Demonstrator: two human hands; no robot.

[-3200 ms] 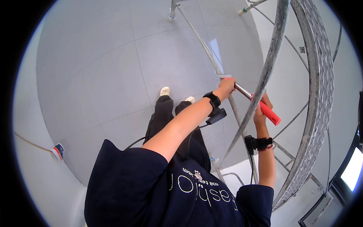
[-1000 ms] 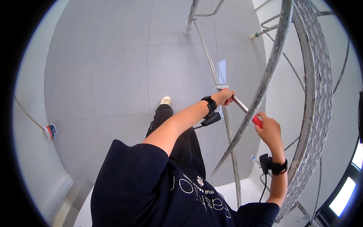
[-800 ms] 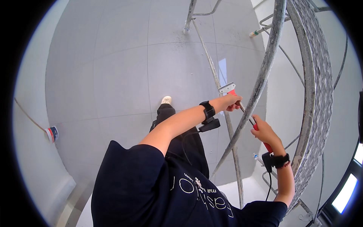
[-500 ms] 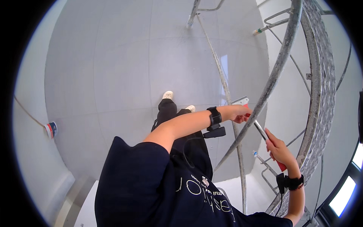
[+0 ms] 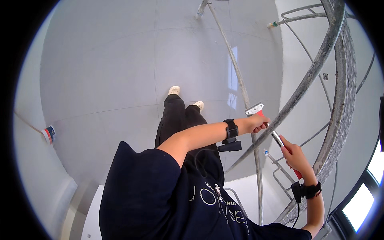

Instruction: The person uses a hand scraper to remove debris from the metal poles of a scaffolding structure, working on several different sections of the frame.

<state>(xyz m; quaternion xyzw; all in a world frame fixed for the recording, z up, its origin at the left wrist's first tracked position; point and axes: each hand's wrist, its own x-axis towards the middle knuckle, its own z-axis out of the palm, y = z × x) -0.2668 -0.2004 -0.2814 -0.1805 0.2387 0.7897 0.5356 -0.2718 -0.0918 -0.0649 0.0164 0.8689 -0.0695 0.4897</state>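
A long-handled scraper (image 5: 276, 138) with a silver shaft, red grips and a flat metal head is held at a slant between my hands. My left hand (image 5: 258, 122) is closed round its red upper part, just below the metal head. Further down, my right hand (image 5: 295, 157) wraps the lower handle, whose red end shows beneath the palm. A curved, paint-spattered scaffold tube (image 5: 301, 94) rises close beside the tool. The scraper's head appears just in front of a thinner metal brace (image 5: 236, 70); I cannot tell whether they touch.
Scaffolding with a mottled metal platform (image 5: 346, 80) runs along the right, its feet resting near the wall. Grey tiled floor (image 5: 116, 68) lies ahead and left. A white, red and blue bucket (image 5: 49, 135) stands by the left wall. Windows (image 5: 360, 208) are at lower right.
My view has shifted slightly, moving the floor and scaffold in the picture. The scraper's metal head shows more fully now. Both hands keep their hold.
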